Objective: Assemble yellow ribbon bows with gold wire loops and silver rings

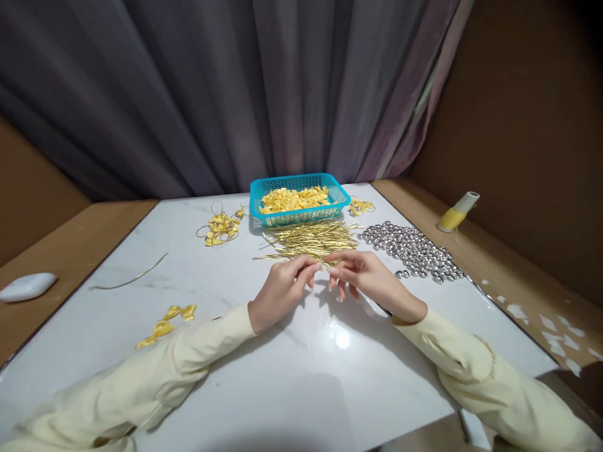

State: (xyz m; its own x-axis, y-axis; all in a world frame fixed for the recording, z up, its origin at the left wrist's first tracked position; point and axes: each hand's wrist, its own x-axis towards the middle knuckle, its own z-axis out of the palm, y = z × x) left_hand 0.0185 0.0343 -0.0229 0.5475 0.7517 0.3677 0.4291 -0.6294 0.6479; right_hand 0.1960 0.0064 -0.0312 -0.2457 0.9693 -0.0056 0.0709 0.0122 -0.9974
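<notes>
Both hands [285, 290] [377, 282] curl close, grip unclear; gold twist ties [313, 240] sit tabletop-centre [264, 389], toward the far edge, presumably for reach.

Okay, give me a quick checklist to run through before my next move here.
1. Bare left hand and bare right hand above white marbled table: ok, fingertips close together.
2. Anything between fingertips: cannot tell, too small.
3. Thin gold metallic strands nearby: ok, piled just beyond the hands.
4. Yellow satin bows all inside turquoise plastic basket: not ok, some lie outside.
5. Shiny silver rounded beads out on the table: ok, spread at right.
</notes>
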